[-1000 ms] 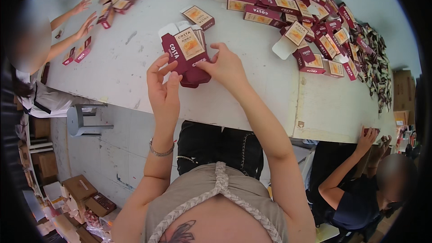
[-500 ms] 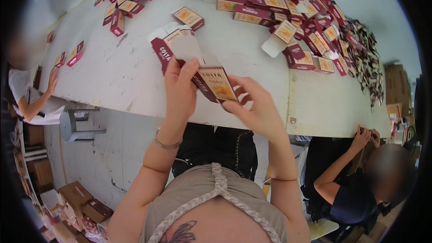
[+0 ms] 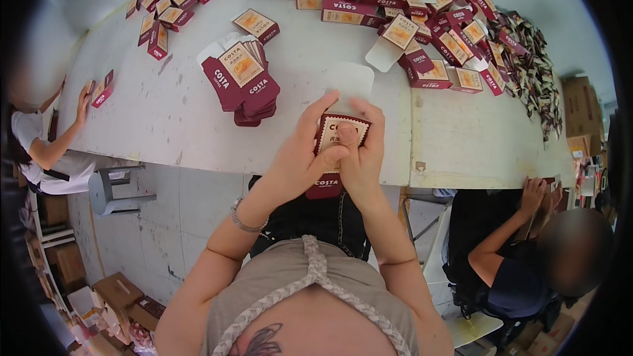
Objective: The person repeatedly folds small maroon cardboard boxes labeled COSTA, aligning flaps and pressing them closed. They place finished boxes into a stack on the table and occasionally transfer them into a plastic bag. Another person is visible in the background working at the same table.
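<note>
Near the table's front edge, both my hands close round a maroon and cream folding carton (image 3: pixel 324 137). My left hand (image 3: pixel 297 161) grips its left side and my right hand (image 3: pixel 364 165) its right side, with the thumbs together on the printed front panel. A white flap (image 3: pixel 355 80) stands out at the carton's far end, and a maroon end points toward me. Fingers cover much of its sides. To the left of my hands lies a fanned stack of flat cartons (image 3: pixel 254 95), with a formed carton (image 3: pixel 257 25) just behind it.
A large pile of cartons (image 3: pixel 356 13) covers the far side of the white table (image 3: pixel 178 118). Small dark and cream packets (image 3: pixel 544 95) are heaped at right. One person's hand (image 3: pixel 82 111) is at far left; another's hands (image 3: pixel 537 194) are at right. A grey stool (image 3: pixel 109 188) stands below.
The carton has moved right and nearer me, away from above the stack, and turned so its white flap points away. My hands have come together around it, thumbs on its front.
</note>
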The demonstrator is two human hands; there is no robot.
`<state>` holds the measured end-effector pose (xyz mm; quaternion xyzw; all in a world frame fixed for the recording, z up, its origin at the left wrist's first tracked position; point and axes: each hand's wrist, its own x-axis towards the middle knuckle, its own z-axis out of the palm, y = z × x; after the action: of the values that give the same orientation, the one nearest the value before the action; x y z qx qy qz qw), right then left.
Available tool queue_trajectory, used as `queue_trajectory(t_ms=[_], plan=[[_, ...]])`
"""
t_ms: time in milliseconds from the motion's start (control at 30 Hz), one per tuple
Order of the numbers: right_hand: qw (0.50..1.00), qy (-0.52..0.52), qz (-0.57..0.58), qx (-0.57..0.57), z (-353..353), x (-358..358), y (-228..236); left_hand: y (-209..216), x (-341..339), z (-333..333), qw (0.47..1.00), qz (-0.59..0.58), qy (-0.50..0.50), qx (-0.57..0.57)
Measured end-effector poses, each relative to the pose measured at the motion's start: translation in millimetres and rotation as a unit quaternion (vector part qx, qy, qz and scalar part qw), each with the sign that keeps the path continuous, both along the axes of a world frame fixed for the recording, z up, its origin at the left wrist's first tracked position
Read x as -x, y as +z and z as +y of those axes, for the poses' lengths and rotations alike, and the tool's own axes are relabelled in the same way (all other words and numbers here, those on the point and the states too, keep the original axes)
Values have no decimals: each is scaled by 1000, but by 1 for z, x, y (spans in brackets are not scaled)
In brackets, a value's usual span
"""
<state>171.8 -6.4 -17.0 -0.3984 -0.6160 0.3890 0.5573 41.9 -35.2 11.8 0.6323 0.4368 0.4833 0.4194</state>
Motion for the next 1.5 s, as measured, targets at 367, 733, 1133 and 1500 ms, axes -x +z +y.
queue_trajectory(t_ms=[367, 733, 1133, 1500], plan=[[934, 173, 224, 219, 21, -4, 31, -4, 17, -9, 998, 36, 43, 34], [959, 247, 38, 135, 8, -4, 45, -13, 40, -15, 998, -43, 14, 51], [938, 104, -314, 106, 89, 92, 9, -2, 78, -10, 945, -73, 310, -77], [973, 202, -106, 22, 46, 42, 28, 1, 96, 47, 871, -413, 262, 35]])
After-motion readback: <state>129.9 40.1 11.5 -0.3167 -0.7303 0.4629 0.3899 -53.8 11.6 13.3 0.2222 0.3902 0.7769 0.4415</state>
